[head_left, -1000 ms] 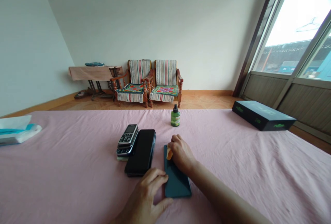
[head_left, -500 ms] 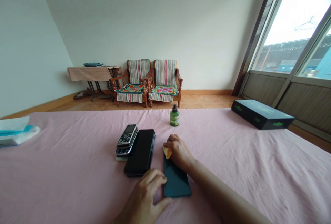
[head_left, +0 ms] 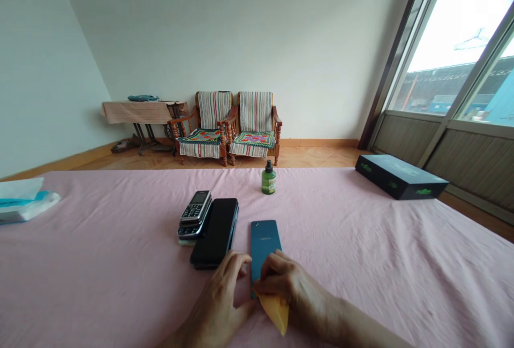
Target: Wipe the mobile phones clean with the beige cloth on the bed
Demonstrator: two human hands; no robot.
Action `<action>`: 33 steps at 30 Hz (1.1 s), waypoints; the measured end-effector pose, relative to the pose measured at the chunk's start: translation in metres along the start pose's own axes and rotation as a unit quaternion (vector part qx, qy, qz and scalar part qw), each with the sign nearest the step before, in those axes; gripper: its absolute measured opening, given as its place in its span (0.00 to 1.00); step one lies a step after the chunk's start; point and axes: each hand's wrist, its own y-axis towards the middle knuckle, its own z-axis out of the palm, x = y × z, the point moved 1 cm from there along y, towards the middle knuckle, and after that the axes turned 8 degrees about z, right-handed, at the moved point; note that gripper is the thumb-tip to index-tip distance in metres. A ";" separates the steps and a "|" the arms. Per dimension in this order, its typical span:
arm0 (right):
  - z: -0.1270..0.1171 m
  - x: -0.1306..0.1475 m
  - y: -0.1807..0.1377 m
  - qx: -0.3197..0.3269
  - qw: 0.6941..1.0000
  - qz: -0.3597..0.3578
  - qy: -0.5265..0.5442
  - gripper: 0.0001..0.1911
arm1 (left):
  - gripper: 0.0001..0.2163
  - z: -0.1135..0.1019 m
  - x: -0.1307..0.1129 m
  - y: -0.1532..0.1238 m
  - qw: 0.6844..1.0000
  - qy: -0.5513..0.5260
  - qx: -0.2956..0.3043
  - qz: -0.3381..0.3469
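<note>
A blue smartphone [head_left: 264,242] lies back side up on the pink cloth, its camera end pointing away from me. My right hand [head_left: 287,281] is closed on a yellow cloth [head_left: 276,313] over the phone's near end, covering part of it. Along the phone's left edge rests my left hand [head_left: 225,297], thumb and fingers apart, holding nothing. Just left of it lies a stack of black smartphones [head_left: 217,233]. Silver-and-black keypad phones [head_left: 195,211] are piled beside that stack.
Beyond the phone stands a green bottle [head_left: 269,179] with a black cap. A black box [head_left: 401,176] sits at the far right of the pink cloth [head_left: 100,273]. At the left edge is a tissue pack [head_left: 28,203]. Two wooden chairs [head_left: 252,123] stand by the wall.
My right hand has drawn the yellow cloth from the phone's far end to its near end, uncovering the camera end. My left hand stays by the phone's left edge.
</note>
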 end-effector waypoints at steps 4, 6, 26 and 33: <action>-0.006 -0.002 -0.007 -0.005 1.000 0.013 -0.004 0.06 | 0.26 0.002 0.006 -0.002 1.000 0.007 0.015 0.016; -0.009 -0.015 0.002 -0.029 0.999 0.035 -0.022 0.07 | 0.25 0.002 0.008 -0.002 1.000 0.015 0.015 0.021; -0.010 -0.026 -0.004 -0.093 0.986 0.139 0.006 0.11 | 0.24 0.000 0.003 -0.002 0.999 0.033 0.011 0.013; -0.015 0.000 -0.032 -0.023 0.985 0.136 0.101 0.10 | 0.24 0.001 0.000 -0.002 0.999 0.024 0.009 0.019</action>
